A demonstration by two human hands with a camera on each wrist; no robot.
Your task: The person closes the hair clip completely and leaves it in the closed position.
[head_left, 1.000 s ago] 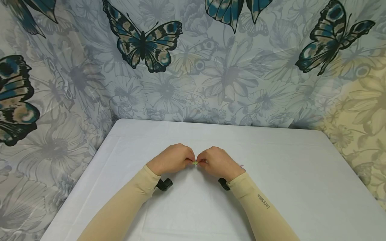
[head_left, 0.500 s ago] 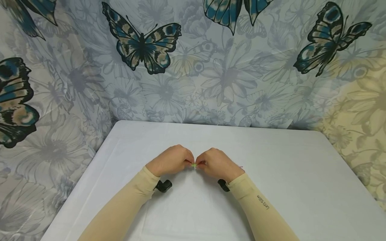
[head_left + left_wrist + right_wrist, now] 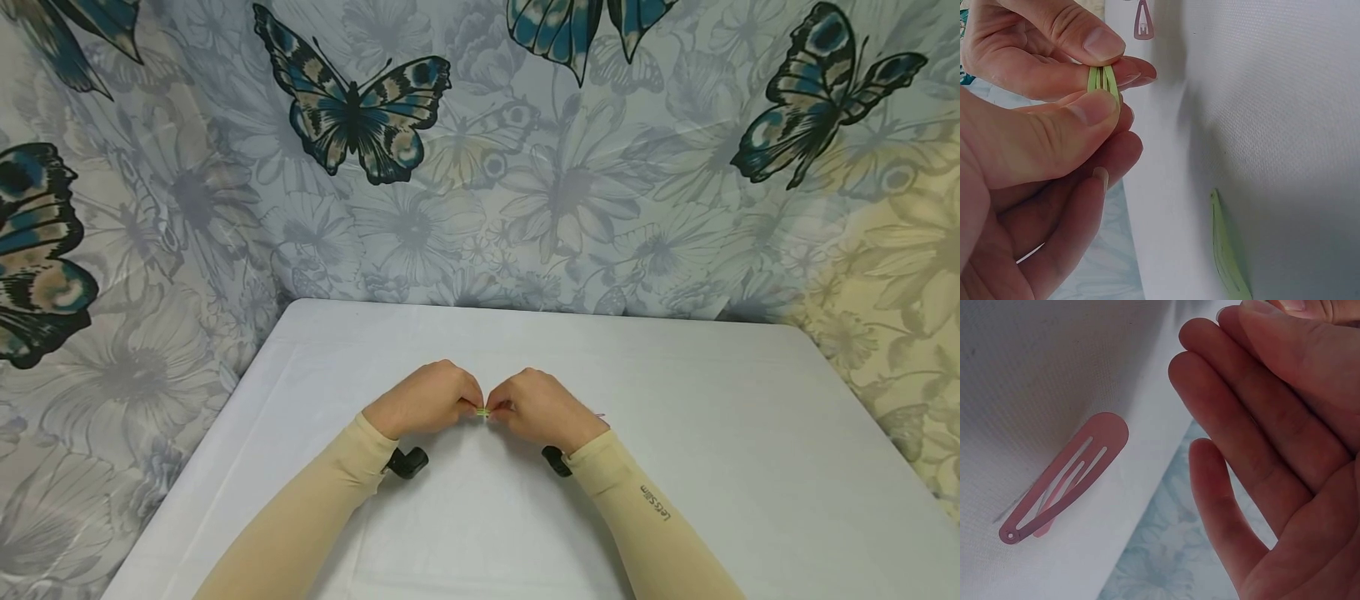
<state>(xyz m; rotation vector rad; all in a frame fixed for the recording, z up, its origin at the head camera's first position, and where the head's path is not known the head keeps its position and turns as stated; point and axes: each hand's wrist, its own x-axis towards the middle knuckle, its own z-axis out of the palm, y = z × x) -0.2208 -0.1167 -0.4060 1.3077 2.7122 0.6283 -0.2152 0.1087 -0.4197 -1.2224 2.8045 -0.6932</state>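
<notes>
Fingers (image 3: 1094,111) of your left hand (image 3: 426,398) and right hand (image 3: 553,408) pinch the light-green hair clip (image 3: 1111,80) between them, above the desk (image 3: 712,417); your right little finger (image 3: 1219,503) stands apart from the others. You have desk stretching well out on both sides of your hands, its rounded far corners near the flower-patterned cloth (image 3: 465,233). Its white surface shows a fine weave. A slim, curved green clip (image 3: 1227,253) and a slotted, teardrop-shaped pink clip (image 3: 1105,431) lie on it, well apart.

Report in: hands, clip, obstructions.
Left hand, right hand: both pinching green hair clip. Second green clip, pink clip lying nearby on white table. Nothing visibly in the way.
</notes>
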